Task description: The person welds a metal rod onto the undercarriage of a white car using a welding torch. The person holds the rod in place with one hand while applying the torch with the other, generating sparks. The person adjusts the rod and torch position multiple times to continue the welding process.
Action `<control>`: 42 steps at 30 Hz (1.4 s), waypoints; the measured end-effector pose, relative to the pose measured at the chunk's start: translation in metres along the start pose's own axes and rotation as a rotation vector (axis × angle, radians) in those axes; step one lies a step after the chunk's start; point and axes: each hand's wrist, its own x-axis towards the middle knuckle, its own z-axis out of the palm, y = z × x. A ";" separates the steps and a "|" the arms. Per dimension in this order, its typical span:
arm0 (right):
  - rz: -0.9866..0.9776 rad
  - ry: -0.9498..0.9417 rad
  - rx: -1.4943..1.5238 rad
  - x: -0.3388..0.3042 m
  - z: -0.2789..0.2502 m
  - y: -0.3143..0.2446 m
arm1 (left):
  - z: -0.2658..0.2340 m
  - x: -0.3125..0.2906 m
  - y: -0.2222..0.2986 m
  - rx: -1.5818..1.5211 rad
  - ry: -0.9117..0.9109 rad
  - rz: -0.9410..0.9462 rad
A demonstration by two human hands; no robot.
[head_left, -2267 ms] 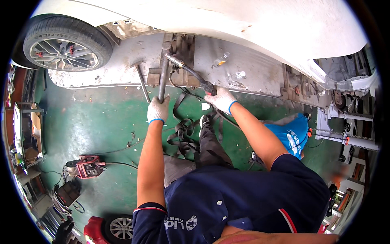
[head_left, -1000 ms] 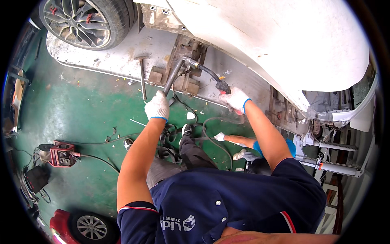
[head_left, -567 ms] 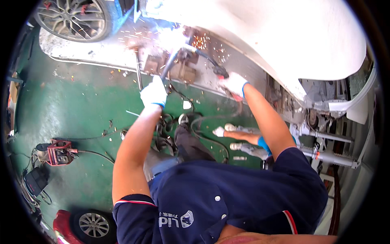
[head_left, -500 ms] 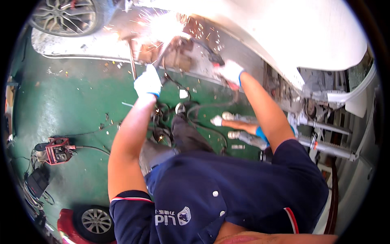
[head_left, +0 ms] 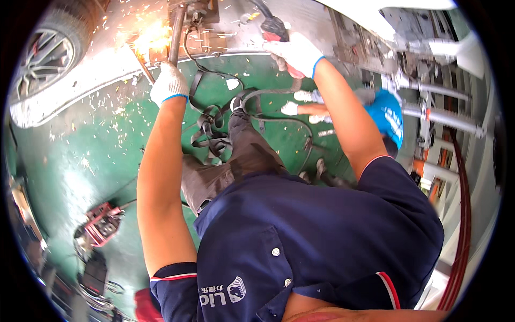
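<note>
My left hand [head_left: 170, 85], in a white knit glove, is closed around the lower end of a grey metal bar [head_left: 177, 37]. The bar reaches up toward a metal fitting on the white vehicle's sill. Beside that hand, a thin brownish stick [head_left: 142, 65] slants into the bright sparks [head_left: 153, 40]. In my right hand [head_left: 300, 52], also gloved, is a welding torch with a red-and-black handle [head_left: 276, 32]. A thick grey cable [head_left: 276, 90] hangs below it. The torch is right of the bar and apart from it; its tip cannot be made out.
A vehicle wheel [head_left: 45, 59] stands at the upper left. Black straps [head_left: 212, 131] lie on the green floor near my feet. A person in a blue shirt [head_left: 387, 115] crouches at right. A red-framed machine [head_left: 102, 224] with cables sits at lower left.
The white glare at the weld has given way to a smaller orange burst. Both hands appear higher in view, the left shifted left. The torch has moved up; the crouching person shows more.
</note>
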 end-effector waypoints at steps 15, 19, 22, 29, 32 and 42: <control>0.260 0.289 0.134 -0.206 0.107 -0.013 | -0.006 0.044 -0.038 -0.140 -0.140 0.083; 0.328 0.272 0.023 -0.212 0.128 -0.021 | -0.032 0.023 -0.029 -0.089 -0.176 0.147; 0.358 0.244 0.118 -0.213 0.142 -0.053 | -0.032 0.034 -0.037 -0.102 -0.157 0.143; 0.344 0.272 0.109 -0.199 0.143 -0.044 | -0.022 0.034 -0.039 -0.117 -0.127 0.153; 0.369 0.262 0.162 -0.188 0.141 -0.048 | -0.022 0.037 -0.038 -0.164 -0.169 0.083; 0.254 0.123 0.053 -0.098 0.103 -0.030 | -0.024 0.028 -0.038 -0.071 -0.159 0.121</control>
